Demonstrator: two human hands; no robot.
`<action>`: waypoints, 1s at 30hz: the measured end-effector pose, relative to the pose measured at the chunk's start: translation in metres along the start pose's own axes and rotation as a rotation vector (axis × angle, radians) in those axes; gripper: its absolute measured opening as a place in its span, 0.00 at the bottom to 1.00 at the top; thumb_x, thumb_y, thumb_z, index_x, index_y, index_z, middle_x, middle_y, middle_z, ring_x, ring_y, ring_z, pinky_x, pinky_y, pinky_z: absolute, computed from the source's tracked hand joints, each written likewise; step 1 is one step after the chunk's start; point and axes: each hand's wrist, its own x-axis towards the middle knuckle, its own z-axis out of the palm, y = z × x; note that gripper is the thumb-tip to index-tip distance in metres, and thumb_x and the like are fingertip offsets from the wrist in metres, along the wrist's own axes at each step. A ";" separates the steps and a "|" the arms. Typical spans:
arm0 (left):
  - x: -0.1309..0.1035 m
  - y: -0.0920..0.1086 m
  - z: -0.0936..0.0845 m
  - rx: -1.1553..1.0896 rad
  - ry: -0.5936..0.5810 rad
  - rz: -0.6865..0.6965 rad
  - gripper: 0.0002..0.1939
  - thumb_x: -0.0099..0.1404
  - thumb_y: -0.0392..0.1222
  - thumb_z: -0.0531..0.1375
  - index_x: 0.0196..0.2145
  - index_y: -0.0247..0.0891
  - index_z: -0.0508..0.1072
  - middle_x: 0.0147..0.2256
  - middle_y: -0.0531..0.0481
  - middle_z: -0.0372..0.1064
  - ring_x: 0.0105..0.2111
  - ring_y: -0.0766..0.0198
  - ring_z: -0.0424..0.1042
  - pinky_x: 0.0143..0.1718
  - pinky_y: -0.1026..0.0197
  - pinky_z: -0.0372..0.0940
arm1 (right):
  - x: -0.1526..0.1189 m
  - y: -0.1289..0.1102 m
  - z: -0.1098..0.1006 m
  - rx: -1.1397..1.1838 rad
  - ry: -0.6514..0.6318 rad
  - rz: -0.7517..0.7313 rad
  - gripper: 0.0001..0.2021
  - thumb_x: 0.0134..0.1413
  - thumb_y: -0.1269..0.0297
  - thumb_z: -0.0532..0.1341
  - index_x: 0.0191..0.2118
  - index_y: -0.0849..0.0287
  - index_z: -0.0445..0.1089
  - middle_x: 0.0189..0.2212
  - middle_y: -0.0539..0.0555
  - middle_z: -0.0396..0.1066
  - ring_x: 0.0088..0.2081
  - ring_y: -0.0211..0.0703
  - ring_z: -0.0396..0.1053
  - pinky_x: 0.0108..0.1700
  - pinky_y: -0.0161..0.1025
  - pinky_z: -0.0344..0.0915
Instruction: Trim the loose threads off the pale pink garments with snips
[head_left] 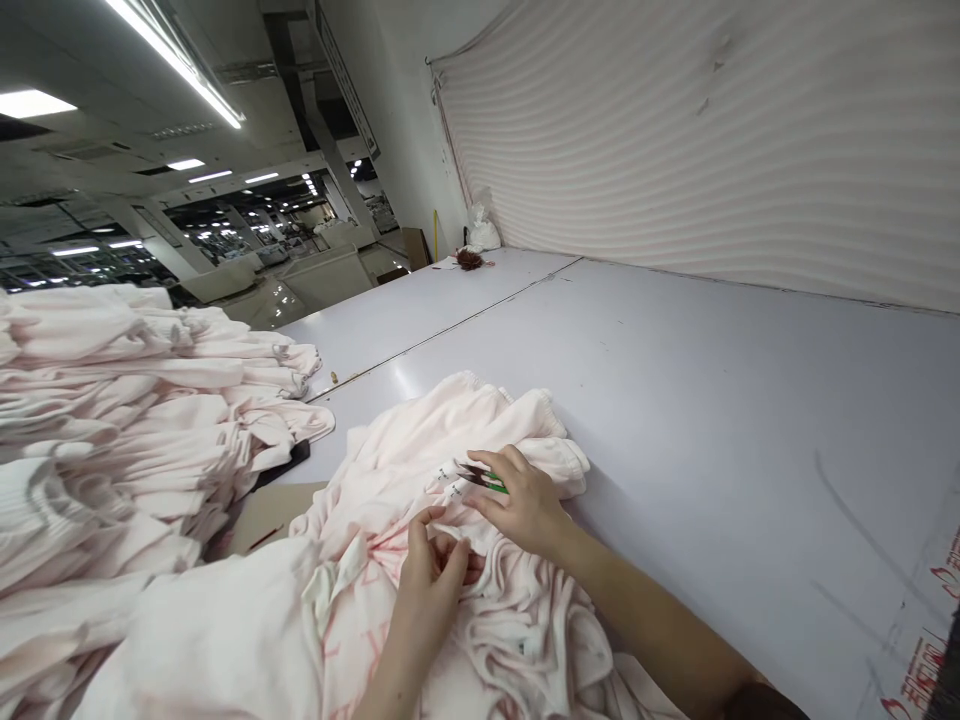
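Note:
A pale pink garment [420,445] lies bunched on the table under both hands. My right hand [529,505] is closed around thread snips [491,483] with green handles. Their dark blades point left, over small white labels [448,478] with dark print on the cloth. Just below and to the left, my left hand [431,580] is curled with thumb and fingers pinching the garment; part of that grip is hidden by the fingers. Pinkish-red print shows on the cloth beside my left wrist.
A tall heap of pale pink garments [135,430] fills the left side. Beneath its edge lies brown cardboard [274,510]. The pale tabletop [712,430] stretches right to a wall covered in striped sheeting [675,150]. A dark reddish bundle [469,260] and a white bag [484,230] sit at the far end.

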 end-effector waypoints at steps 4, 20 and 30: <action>0.004 0.007 -0.008 0.382 0.056 0.158 0.19 0.61 0.55 0.55 0.45 0.43 0.61 0.19 0.60 0.66 0.21 0.60 0.70 0.25 0.59 0.64 | 0.012 0.009 0.012 -0.048 -0.027 -0.087 0.12 0.51 0.76 0.60 0.40 0.56 0.72 0.36 0.51 0.68 0.34 0.40 0.70 0.35 0.35 0.64; 0.065 -0.001 -0.022 0.792 0.015 0.553 0.14 0.58 0.43 0.53 0.38 0.40 0.77 0.36 0.45 0.70 0.36 0.55 0.71 0.37 0.54 0.65 | -0.028 0.016 0.009 0.417 -0.190 0.255 0.06 0.53 0.64 0.64 0.38 0.54 0.69 0.25 0.47 0.77 0.31 0.44 0.75 0.35 0.37 0.65; 0.042 0.034 -0.027 -0.005 -0.259 -0.106 0.11 0.50 0.48 0.63 0.26 0.37 0.73 0.24 0.52 0.68 0.30 0.61 0.68 0.33 0.61 0.62 | -0.020 0.016 0.007 0.176 0.011 -0.054 0.13 0.54 0.65 0.65 0.46 0.55 0.75 0.39 0.54 0.75 0.40 0.47 0.73 0.43 0.42 0.67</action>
